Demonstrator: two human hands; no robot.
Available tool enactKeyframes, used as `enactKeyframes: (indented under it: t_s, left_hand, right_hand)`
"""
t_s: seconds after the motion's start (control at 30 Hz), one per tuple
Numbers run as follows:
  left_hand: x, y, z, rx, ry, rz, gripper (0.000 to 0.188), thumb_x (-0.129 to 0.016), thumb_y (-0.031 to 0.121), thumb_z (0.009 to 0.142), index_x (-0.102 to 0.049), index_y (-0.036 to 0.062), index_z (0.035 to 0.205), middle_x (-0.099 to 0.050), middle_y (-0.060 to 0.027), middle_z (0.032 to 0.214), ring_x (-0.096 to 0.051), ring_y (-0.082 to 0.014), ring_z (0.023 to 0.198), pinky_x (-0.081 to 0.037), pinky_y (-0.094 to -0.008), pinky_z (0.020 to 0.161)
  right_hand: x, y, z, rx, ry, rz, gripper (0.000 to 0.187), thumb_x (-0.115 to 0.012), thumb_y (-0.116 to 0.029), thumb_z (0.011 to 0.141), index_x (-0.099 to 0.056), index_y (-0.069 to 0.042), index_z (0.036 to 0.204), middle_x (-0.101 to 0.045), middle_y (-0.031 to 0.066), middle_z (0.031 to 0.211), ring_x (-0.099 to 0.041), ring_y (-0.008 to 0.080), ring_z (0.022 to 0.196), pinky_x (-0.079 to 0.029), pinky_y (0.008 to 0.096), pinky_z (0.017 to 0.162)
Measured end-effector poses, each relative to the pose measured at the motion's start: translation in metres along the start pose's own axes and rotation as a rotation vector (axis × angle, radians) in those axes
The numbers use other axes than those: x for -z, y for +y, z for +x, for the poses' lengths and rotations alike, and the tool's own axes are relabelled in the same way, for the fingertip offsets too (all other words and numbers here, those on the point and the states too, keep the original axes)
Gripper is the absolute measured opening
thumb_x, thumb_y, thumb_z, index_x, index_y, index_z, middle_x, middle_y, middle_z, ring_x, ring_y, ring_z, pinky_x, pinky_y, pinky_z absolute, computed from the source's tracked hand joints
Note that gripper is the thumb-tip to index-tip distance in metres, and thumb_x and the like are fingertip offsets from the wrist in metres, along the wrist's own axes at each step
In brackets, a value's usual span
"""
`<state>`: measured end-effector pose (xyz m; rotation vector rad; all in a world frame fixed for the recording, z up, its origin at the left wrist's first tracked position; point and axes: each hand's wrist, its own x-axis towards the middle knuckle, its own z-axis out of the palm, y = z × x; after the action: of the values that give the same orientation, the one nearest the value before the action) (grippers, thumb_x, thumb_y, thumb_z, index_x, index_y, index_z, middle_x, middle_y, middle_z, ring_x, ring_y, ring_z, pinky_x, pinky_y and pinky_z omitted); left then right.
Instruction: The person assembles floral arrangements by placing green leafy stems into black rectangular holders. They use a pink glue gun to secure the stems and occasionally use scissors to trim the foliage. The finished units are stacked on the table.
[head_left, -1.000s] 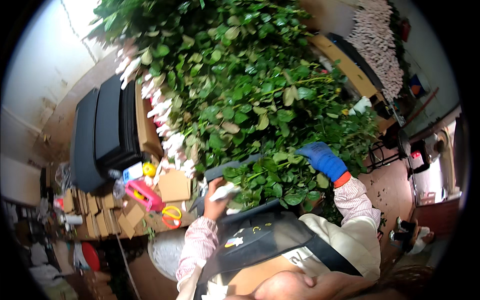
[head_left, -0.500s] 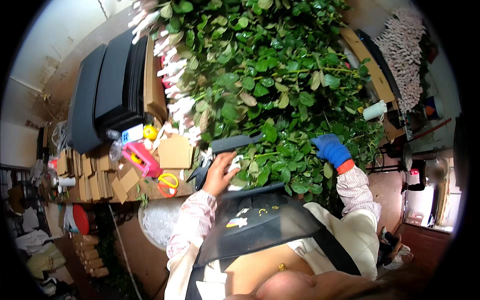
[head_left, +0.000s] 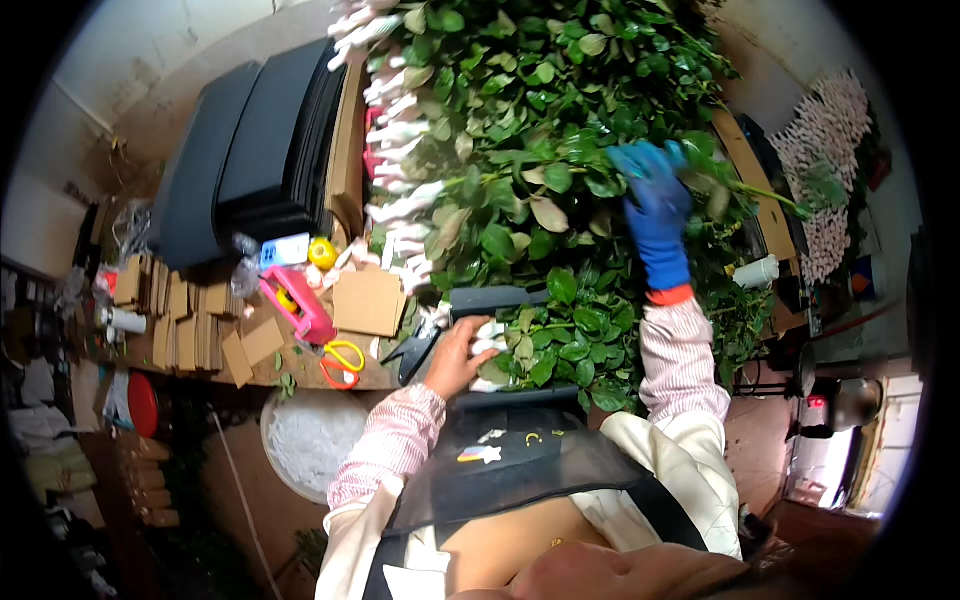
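Note:
My left hand (head_left: pixel 462 358), bare, has its thumb and fingers curled round the white-covered heads (head_left: pixel 489 342) of a small bunch of leafy flower stems (head_left: pixel 575 340). This bunch lies between two dark edges (head_left: pixel 497 299) right in front of me. My right hand (head_left: pixel 657 205), in a blue glove with an orange cuff, is over the large heap of green leafy stems (head_left: pixel 540 100) beyond. Its fingers are smeared by motion, so their grip is unclear. Past the glove, one long stem (head_left: pixel 770 196) sticks out to the right. White-covered heads (head_left: pixel 405 155) line the heap's left side.
Left of my left hand lie black-bladed shears (head_left: pixel 412 352), scissors with yellow and orange handles (head_left: pixel 343 365), a pink tape dispenser (head_left: pixel 298 303) and cardboard pieces (head_left: pixel 368 302). Dark sheets (head_left: pixel 275 140) stand behind them. A white bin (head_left: pixel 312 440) is below the table edge; pale pink bundled heads (head_left: pixel 825 170) stand far right.
My right hand has moved away from the near bunch, forward onto the big heap. The long stem's right end now shows over the pale pink heads. My left hand stays at the bunch.

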<state>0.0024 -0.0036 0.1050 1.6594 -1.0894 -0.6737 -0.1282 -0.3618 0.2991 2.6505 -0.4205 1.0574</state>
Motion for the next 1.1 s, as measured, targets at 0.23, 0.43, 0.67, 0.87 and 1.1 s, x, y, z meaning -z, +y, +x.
enactKeyframes:
  t_s: [0.23, 0.43, 0.67, 0.87, 1.1]
  left_hand:
    - [0.000, -0.009, 0.001, -0.065, 0.021, 0.025, 0.057, -0.085, 0.015, 0.085, -0.057, 0.0022, 0.134, -0.063, -0.0173, 0.126, -0.066, -0.0362, 0.107, -0.055, -0.0411, 0.090]
    - [0.004, -0.013, 0.000, 0.011, -0.074, 0.163, 0.063, -0.083, 0.011, 0.087, -0.055, 0.0043, 0.143, -0.062, -0.0148, 0.131, -0.066, -0.0261, 0.109, -0.057, -0.0363, 0.089]
    - [0.003, -0.009, -0.002, -0.168, 0.052, 0.111, 0.057, -0.084, 0.017, 0.085, -0.059, 0.0037, 0.134, -0.063, -0.0171, 0.126, -0.063, -0.0394, 0.115, -0.052, -0.0436, 0.096]
    - [0.002, -0.008, -0.001, -0.160, 0.049, 0.118, 0.059, -0.085, 0.014, 0.083, -0.059, 0.0040, 0.135, -0.063, -0.0172, 0.126, -0.063, -0.0392, 0.116, -0.052, -0.0439, 0.096]
    - [0.004, 0.001, -0.007, -0.138, 0.115, 0.176, 0.058, -0.084, 0.015, 0.085, -0.056, 0.0023, 0.135, -0.065, -0.0214, 0.126, -0.063, -0.0408, 0.114, -0.052, -0.0446, 0.094]
  right_hand:
    - [0.082, 0.011, -0.030, -0.116, -0.153, 0.035, 0.059, -0.071, 0.003, 0.078, -0.070, -0.018, 0.133, -0.068, 0.0077, 0.130, -0.062, 0.0333, 0.123, -0.050, 0.0448, 0.107]
    - [0.122, -0.002, -0.119, -0.201, -0.443, 0.272, 0.054, -0.066, 0.006, 0.078, -0.071, -0.013, 0.129, -0.069, 0.0119, 0.126, -0.063, 0.0332, 0.120, -0.050, 0.0449, 0.106]
    - [0.050, -0.016, -0.200, -0.151, -0.814, -0.020, 0.066, -0.072, 0.000, 0.076, -0.063, -0.021, 0.138, -0.063, 0.0141, 0.136, -0.061, 0.0370, 0.122, -0.051, 0.0484, 0.103]
    - [0.075, -0.104, -0.115, -0.128, -0.529, 0.459, 0.048, -0.071, -0.007, 0.089, -0.067, -0.014, 0.136, -0.076, 0.0167, 0.103, -0.073, 0.0352, 0.089, -0.060, 0.0431, 0.084]
    - [-0.039, -0.193, -0.124, -0.155, -0.965, 0.178, 0.035, -0.062, -0.047, 0.098, -0.070, -0.015, 0.111, -0.075, 0.0150, 0.091, -0.073, 0.0356, 0.083, -0.056, 0.0486, 0.072]
